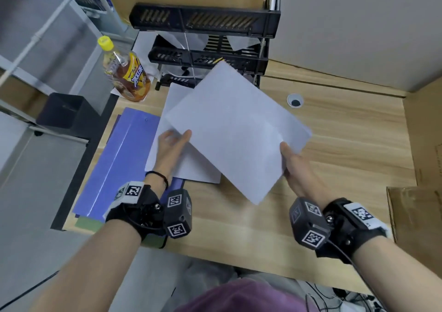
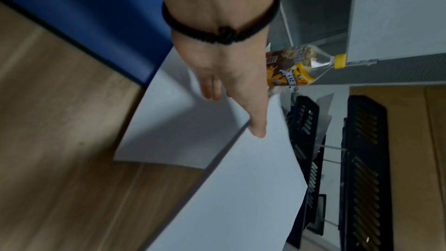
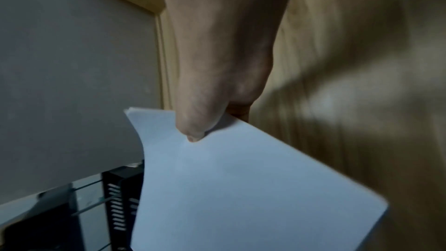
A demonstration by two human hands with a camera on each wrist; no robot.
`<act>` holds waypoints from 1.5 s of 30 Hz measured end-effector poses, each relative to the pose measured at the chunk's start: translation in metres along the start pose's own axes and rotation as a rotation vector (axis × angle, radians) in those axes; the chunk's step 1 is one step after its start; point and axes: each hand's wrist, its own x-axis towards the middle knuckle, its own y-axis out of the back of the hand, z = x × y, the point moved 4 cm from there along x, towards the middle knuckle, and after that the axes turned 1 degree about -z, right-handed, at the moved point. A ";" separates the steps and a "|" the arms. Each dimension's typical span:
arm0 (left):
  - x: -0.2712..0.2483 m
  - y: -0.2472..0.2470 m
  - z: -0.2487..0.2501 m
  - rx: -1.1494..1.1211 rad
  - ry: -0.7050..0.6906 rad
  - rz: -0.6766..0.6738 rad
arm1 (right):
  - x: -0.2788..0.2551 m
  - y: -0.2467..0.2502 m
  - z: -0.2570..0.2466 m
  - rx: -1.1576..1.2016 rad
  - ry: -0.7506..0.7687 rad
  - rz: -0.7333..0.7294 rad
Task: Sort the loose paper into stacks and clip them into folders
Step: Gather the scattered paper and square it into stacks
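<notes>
Held above the counter [image 1: 334,129], a tilted stack of white sheets [image 1: 236,129] is pinched at its near edge by the right hand [image 1: 297,165], thumb on top. Its left edge is touched by the left hand [image 1: 171,147], whose fingers [image 2: 255,121] are kept straight. More white paper [image 1: 191,170] is left lying beneath, beside a blue folder [image 1: 119,161].

black wrist mounts [image 1: 134,212] (tagged cameras), black hair tie [image 1: 159,176].
</notes>
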 end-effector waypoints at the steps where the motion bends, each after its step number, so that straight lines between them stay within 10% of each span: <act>1: -0.006 -0.012 -0.005 -0.018 0.021 -0.078 | -0.002 -0.008 0.011 0.040 -0.037 0.030; 11: -0.009 0.007 -0.029 0.329 0.052 0.019 | -0.008 -0.040 0.058 0.025 -0.321 -0.315; 19: 0.007 0.023 -0.010 0.585 0.053 -0.203 | 0.009 -0.072 0.045 -0.230 -0.238 -0.510; 29: 0.098 0.044 0.032 0.714 -0.094 0.035 | 0.059 -0.114 0.037 -0.334 -0.224 -0.224; 37: 0.149 0.019 0.038 0.941 -0.055 -0.079 | 0.071 -0.120 0.047 -0.238 -0.208 -0.127; 45: 0.123 -0.008 0.038 0.328 0.022 -0.265 | 0.063 -0.110 0.054 -0.170 -0.265 -0.084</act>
